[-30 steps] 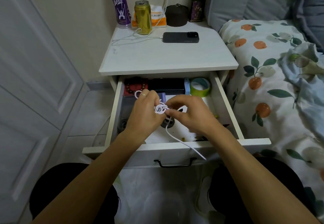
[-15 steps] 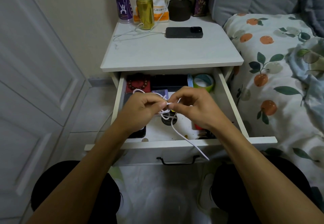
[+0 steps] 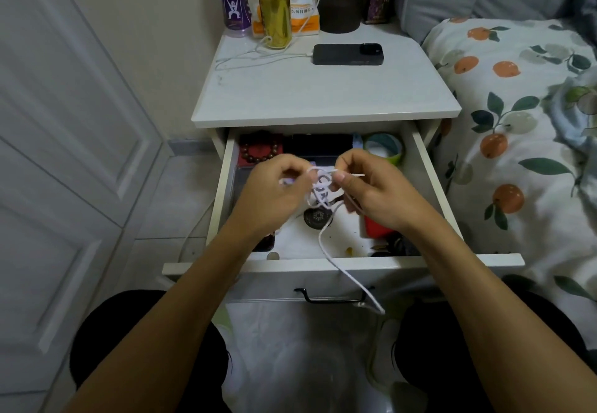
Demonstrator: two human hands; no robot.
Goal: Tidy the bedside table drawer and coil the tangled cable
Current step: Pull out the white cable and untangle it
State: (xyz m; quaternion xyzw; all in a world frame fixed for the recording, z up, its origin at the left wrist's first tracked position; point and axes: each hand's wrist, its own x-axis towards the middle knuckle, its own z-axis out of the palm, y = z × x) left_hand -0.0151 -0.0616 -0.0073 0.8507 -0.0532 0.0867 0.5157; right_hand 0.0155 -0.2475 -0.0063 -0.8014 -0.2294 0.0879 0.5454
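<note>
Setting: you sit facing a white bedside bench (image 3: 323, 96) with its white wooden drawer (image 3: 342, 265) pulled fully open, so the contents lie within reach of both hands.
Cable: a thin white tangled cable (image 3: 321, 191) hangs in the air above the middle of the drawer, between your hands; lifting it clear of the clutter probably lets the loops show.
Left hand: your left hand (image 3: 274, 196) pinches one side of the knot, fingers curled around a strand.
Right hand: your right hand (image 3: 371, 193) pinches the opposite side, thumb and forefinger closed on a loop, likely to tease it apart.
Loose end: one free tail drops from the knot, crosses the drawer front and dangles past the black metal handle (image 3: 332, 296), out of the way.
Drawer contents: a brown bead bracelet on a red box (image 3: 260, 151) sits at the back left, a green tape roll (image 3: 384, 151) at the back right, and a round dark disc (image 3: 318, 217) lies directly under the knot.
Bench top: a black phone (image 3: 348, 54) lies flat, plugged into its own white charging lead, with a gold drink can (image 3: 275, 13) behind it.
Progress: the cable looks knotted, not yet coiled.
</note>
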